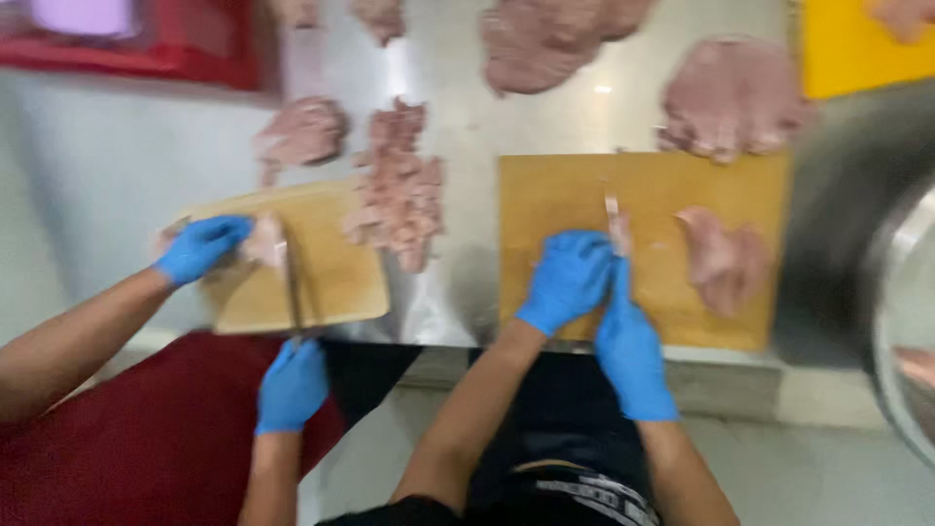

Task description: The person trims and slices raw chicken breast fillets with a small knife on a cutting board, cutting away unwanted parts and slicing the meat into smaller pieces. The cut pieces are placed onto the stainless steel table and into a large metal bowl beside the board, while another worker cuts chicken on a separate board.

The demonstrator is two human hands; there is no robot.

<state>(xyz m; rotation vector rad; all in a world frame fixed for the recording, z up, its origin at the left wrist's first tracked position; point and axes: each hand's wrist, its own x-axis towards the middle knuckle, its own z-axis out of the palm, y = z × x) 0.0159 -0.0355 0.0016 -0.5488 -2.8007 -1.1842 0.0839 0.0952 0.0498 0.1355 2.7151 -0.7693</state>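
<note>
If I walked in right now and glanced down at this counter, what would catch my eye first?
Bright blue gloves: the person's left hand and right hand meet over a small strip of raw meat on the wooden cutting board at centre. To the left, a co-worker's gloved hand steadies meat on another board. Pink heaps of raw meat lie across the steel counter behind.

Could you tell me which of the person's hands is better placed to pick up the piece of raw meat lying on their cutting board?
Probably the right hand: it sits nearer the meat piece on the board's right side, while the left hand lies further left.
</note>
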